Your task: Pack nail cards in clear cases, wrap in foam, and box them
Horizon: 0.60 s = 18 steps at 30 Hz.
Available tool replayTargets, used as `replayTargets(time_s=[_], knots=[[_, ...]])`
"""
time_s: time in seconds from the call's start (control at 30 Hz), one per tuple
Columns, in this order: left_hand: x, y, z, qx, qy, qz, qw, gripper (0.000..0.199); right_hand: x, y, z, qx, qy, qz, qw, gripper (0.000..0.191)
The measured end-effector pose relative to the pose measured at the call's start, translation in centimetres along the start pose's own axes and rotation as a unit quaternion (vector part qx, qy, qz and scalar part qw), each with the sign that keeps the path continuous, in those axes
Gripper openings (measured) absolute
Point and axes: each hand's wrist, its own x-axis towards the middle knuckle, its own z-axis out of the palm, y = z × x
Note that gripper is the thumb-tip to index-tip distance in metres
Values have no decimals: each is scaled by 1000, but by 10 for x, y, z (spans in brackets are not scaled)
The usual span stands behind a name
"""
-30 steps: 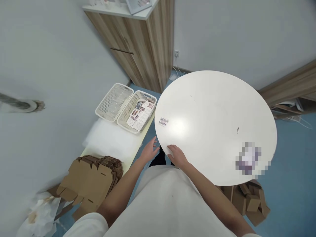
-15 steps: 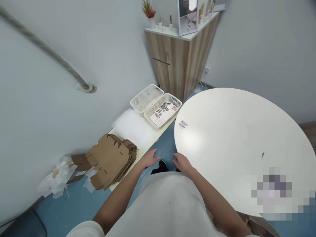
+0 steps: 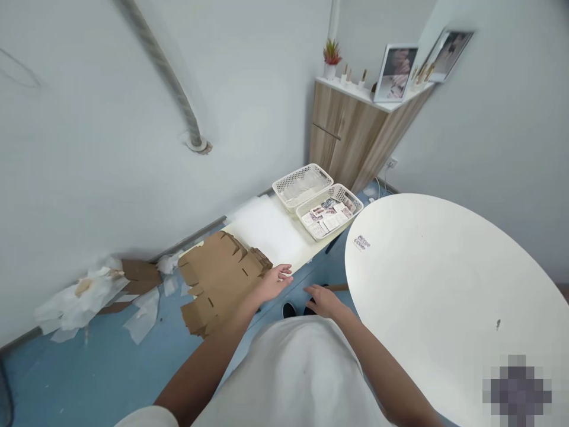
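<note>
Cardboard stack (image 3: 226,276): flat brown cut-out blanks, piled on near end of low table (image 3: 307,253).
Left hand (image 3: 273,283): open, fingers half-bent, holding nothing; at stack's right edge, contact unclear.
Right hand (image 3: 324,300): open, fingers loosely bent, holding nothing; just left of round table (image 3: 427,284).
White sheets (image 3: 269,228): on low table, just beyond stack.
Baskets: two, white, past sheets; nearer basket (image 3: 342,193) has printed cards (image 3: 329,219), farther basket (image 3: 320,172) clear plastic.
Cabinet (image 3: 347,124): wood-grain, behind baskets.
</note>
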Motion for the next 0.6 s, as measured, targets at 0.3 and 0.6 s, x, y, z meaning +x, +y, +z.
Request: replayTargets(time_s=[0.3, 0.6], knots=[[27, 26, -37, -52, 55, 17, 997, 38, 55, 4, -65, 18, 64, -2, 998, 45], [107, 68, -91, -48, 86, -11, 995, 35, 154, 35, -133, 269, 165, 36, 948, 37]])
